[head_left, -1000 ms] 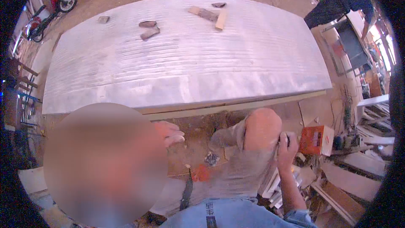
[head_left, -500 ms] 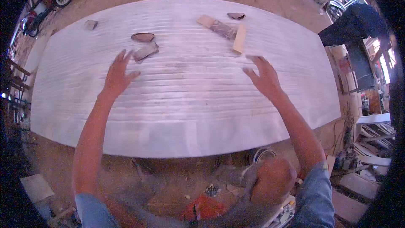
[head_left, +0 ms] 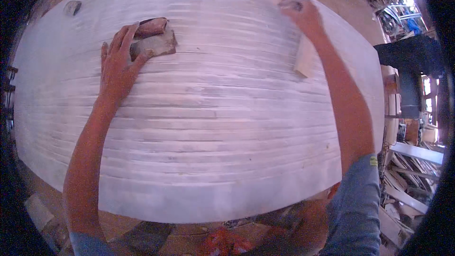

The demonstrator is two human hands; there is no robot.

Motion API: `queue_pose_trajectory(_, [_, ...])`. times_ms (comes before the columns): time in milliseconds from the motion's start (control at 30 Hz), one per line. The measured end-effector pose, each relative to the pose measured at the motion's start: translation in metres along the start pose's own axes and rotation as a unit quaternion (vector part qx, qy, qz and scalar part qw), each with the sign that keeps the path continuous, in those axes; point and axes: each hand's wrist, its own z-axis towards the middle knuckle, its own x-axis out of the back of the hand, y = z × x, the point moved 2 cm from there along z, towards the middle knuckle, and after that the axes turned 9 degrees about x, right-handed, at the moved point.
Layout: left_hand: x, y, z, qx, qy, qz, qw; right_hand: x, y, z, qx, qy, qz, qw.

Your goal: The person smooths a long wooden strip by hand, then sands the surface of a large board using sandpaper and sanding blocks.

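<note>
One lg whitish panel (head_left: pixel 213 123), streaked lengthwise w/ thin dk-grey lines.

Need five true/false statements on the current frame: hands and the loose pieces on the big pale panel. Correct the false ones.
1. The left hand is at the grey piece. True.
2. The brown piece sits by the right hand. False: it's by the left hand.
3. The small grey chunk is apart from both hands. True.
4. The pale wood strip is off the panel. False: it's on it.
5. Both hands are over the panel. True.
</note>
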Motion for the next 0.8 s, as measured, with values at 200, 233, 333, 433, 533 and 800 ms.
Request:
queue_pose_trajectory(200, [0.003, 0.008, 0.001, 0.008, -0.030, -0.008, 0.999, -0.032, 0.053, 0.009, -0.181, -0.071, 0.221, 0.956])
queue_pose_trajectory(233, [0.003, 0.008, 0.001, 0.005, -0.029, -0.006, 1.000, -0.034, 0.048, 0.004, -0.182, -0.068, 0.223, 0.955])
queue_pose_trajectory(333, [-0.003, 0.003, 0.002, 0.001, -0.033, -0.038, 0.999, -0.021, 0.013, -0.005, 0.001, 0.008, 0.080, 0.997])
queue_pose_trajectory(433, [0.000, 0.005, 0.001, -0.020, -0.012, -0.052, 0.998, 0.036, -0.030, -0.031, 0.042, -0.023, 0.073, 0.996])
queue_pose_trajectory(533, [0.001, 0.004, 0.001, -0.008, -0.020, -0.063, 0.998, 0.073, -0.042, -0.076, 0.042, -0.172, 0.160, 0.971])
queue_pose_trajectory(800, [0.017, 0.023, 0.001, -0.004, -0.015, -0.025, 1.000, 0.039, -0.021, -0.138, -0.138, -0.071, 0.228, 0.961])
